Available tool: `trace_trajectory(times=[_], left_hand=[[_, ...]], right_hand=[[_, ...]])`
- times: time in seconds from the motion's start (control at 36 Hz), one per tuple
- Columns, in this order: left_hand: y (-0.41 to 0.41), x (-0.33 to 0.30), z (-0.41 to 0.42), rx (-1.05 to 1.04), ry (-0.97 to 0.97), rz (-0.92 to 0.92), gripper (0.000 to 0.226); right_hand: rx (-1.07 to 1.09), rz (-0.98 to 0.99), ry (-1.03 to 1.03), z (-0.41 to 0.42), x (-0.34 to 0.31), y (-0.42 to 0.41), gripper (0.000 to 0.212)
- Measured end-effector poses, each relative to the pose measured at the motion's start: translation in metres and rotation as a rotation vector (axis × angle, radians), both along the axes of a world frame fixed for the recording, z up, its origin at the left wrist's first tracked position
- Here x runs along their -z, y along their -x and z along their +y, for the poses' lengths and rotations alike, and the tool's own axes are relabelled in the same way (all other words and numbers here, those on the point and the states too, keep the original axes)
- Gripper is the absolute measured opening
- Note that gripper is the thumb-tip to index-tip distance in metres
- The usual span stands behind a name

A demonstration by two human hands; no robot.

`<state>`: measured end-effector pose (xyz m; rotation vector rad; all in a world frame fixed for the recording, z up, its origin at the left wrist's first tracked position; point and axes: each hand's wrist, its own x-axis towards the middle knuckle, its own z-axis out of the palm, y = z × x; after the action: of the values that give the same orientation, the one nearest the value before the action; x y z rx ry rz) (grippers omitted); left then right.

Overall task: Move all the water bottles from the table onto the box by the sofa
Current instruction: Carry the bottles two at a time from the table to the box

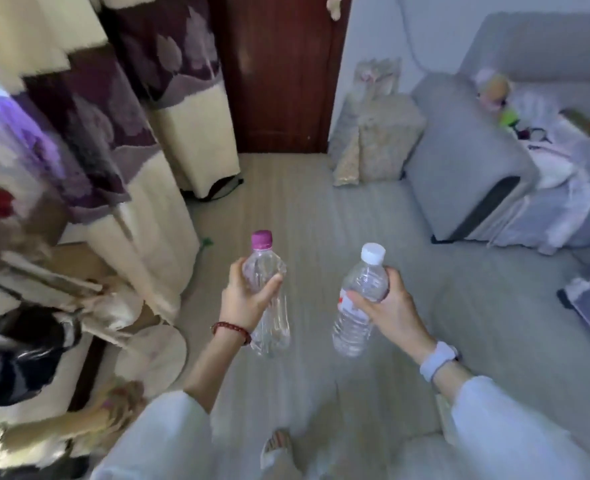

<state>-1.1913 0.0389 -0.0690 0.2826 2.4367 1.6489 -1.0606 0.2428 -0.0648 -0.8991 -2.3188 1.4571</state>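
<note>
Two clear water bottles are held out over the floor in the head view, one in each hand. The left hand (243,299) grips the purple-capped bottle (267,299) around its upper body, fingers wrapped behind and thumb pressed across the front; a red beaded bracelet (231,330) circles that wrist. The right hand (385,308) grips the white-capped bottle (357,303), which carries a red-and-white label, with fingers curled around its shoulder; a pale wristband (437,360) sits on that wrist. Both bottles tilt slightly, caps pointing up and away from the person, and stay apart from each other.

Beneath them runs a pale wood-plank floor (321,209). Ahead, a patterned box (385,140) stands against the end of a grey sofa (466,157), beside a dark red-brown door (279,71); its top looks bare, though the picture is blurred. Soft toys and light fabrics lie on the sofa seat. Cream and purple leaf-patterned curtains (113,98) hang along the left side. At lower left there is a blurred jumble of bags and paper items. A sandalled foot (276,448) shows at the bottom edge, between the white sleeves.
</note>
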Motion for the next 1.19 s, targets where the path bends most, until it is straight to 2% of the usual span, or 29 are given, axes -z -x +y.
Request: trace_trajectory(times=[0.19,0.42,0.56,0.72,0.92,1.06,1.19], left_hand=[[0.104,0.002,0.132,0.196,0.022,0.011,0.047],[0.230,0.006,0.299,0.305,0.058,0.073,0.054],[0.315,-0.009,0.409,0.306,0.054,0.053,0.048],[0.407,-0.018,0.505,0.260,0.065,0.052,0.054],[0.528,0.003,0.609,0.269,0.147,0.058,0.052],[0.629,0.013,0.700,0.287,0.119,0.034,0.060],[0.716,0.007,0.800,0.295,0.079,-0.001,0.063]], right_hand=[[0.200,0.031,0.033,0.106,0.003,0.067,0.049],[0.254,0.069,0.055,0.256,0.016,0.187,0.055],[0.212,0.065,0.047,0.364,0.001,0.278,0.078],[0.153,0.053,0.049,0.467,-0.012,0.376,0.061],[0.088,0.028,0.060,0.579,0.004,0.493,0.060],[0.091,-0.004,0.022,0.668,0.008,0.592,0.065],[0.098,-0.021,0.045,0.755,-0.004,0.680,0.060]])
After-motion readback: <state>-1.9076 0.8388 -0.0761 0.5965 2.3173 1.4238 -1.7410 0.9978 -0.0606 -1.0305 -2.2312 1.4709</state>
